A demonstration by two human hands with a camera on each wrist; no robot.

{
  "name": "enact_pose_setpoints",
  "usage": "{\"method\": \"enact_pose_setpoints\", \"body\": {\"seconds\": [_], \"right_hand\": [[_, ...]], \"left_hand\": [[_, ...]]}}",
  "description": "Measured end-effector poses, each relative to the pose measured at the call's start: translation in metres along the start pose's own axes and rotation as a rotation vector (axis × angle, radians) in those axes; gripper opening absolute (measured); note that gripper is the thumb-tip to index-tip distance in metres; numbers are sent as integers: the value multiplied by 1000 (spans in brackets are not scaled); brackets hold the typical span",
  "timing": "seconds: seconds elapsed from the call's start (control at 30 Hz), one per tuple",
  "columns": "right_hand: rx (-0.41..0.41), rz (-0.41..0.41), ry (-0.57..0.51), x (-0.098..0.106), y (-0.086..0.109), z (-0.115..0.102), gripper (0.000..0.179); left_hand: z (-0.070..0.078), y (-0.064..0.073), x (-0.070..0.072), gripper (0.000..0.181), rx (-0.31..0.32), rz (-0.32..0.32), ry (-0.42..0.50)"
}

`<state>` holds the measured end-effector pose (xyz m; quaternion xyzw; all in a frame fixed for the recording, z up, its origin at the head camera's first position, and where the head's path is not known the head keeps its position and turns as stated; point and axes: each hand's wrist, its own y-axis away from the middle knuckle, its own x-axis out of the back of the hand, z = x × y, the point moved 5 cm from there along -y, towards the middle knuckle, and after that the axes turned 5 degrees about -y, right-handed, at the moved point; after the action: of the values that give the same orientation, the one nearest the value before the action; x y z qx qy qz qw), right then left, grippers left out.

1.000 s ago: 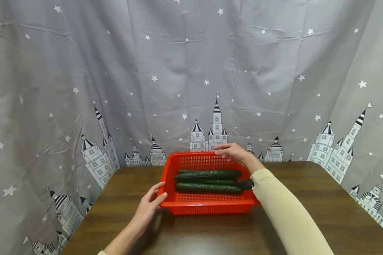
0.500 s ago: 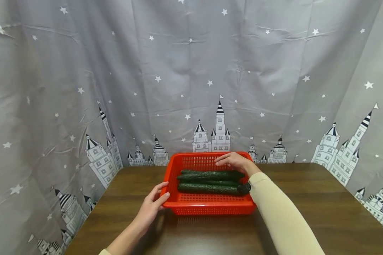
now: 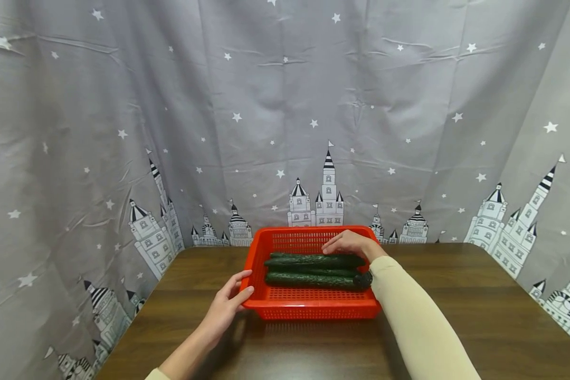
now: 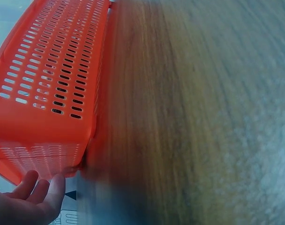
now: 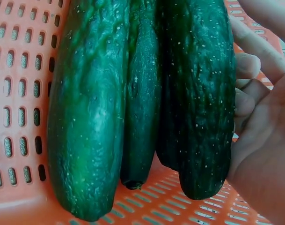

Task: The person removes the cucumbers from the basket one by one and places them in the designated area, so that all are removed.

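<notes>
Several dark green cucumbers lie side by side in a red plastic basket (image 3: 313,304) on the table. The front cucumber (image 3: 309,280) lies apart from the back cucumber (image 3: 313,260), with a thinner cucumber (image 5: 144,108) between them in the right wrist view. My left hand (image 3: 222,306) holds the basket's left rim near the front corner, thumb toward the front. Over the basket's right part, my right hand (image 3: 352,244) is lowered to the back cucumber. Its bent fingers (image 5: 247,65) come right up to that cucumber's far side in the right wrist view, the thumb not wrapped round it.
A brown wooden table (image 3: 456,306) extends on both sides and in front of the basket. Behind it hangs a grey curtain (image 3: 285,105) printed with white stars and castles. The basket's back rim stands close to the curtain.
My right hand has come down from above the back rim to the back cucumber. The left hand stays at the left rim, and the cucumbers lie as before.
</notes>
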<state>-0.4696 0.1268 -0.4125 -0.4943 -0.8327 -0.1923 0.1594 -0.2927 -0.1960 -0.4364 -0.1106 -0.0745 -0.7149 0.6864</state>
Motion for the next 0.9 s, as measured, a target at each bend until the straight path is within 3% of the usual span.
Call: {"method": "enact_pose_setpoints", "body": {"seconds": [0.43,0.9], "right_hand": [[-51,-84,141,-5,2,4,39],[-30,-1,130,-7,4,5,36]], "left_hand": [[1,2,-2,50,-9,-1,18],[1,0,-2,47,3,6,-1]]}}
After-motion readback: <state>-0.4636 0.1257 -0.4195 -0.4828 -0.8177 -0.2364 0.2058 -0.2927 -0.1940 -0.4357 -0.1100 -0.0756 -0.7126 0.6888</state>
